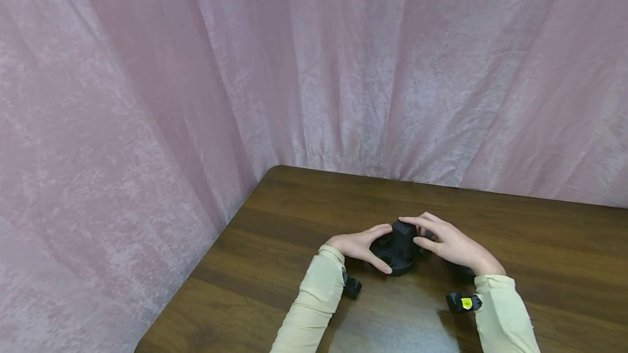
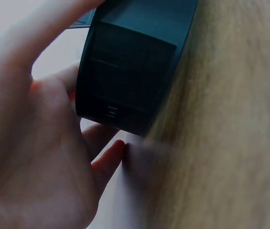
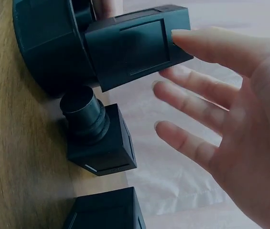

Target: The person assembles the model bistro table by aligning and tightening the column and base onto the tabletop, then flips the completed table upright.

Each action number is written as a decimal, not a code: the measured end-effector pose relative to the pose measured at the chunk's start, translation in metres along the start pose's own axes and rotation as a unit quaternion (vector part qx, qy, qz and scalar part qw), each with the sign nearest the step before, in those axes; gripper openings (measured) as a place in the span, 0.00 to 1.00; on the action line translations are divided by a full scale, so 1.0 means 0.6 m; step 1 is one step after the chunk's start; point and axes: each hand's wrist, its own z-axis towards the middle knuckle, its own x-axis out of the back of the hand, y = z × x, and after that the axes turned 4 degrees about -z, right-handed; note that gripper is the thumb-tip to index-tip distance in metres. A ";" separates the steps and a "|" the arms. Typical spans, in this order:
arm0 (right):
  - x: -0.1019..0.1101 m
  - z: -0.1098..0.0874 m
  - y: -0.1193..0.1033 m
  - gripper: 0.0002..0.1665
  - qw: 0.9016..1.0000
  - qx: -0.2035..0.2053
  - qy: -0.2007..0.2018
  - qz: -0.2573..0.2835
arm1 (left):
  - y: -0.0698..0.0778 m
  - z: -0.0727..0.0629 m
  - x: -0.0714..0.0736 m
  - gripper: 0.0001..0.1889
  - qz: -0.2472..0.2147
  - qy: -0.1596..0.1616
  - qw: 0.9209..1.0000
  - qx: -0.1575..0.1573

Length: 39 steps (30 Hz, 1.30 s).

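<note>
Your round base (image 1: 403,269), the upright block (image 1: 404,233) and the knobbed block (image 3: 107,151) to their right look like smooth, matt plastic. Your table (image 1: 294,200) shows smooth wood grain, shinier at the near side. You face velvety, patchily lustrous curtain cloth (image 1: 343,70) far and left, and wear matt, wrinkled cloth sleeves (image 1: 313,293).

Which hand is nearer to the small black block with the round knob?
Right. The right hand is close beside the small black block, holding the upright block; the left hand is farther off, gripping the round base from its other side.
</note>
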 end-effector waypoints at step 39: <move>0.020 -0.012 -0.001 0.31 0.996 -0.059 -0.056 0.025 | -0.002 0.002 0.001 0.52 -0.008 -0.016 1.000 -0.020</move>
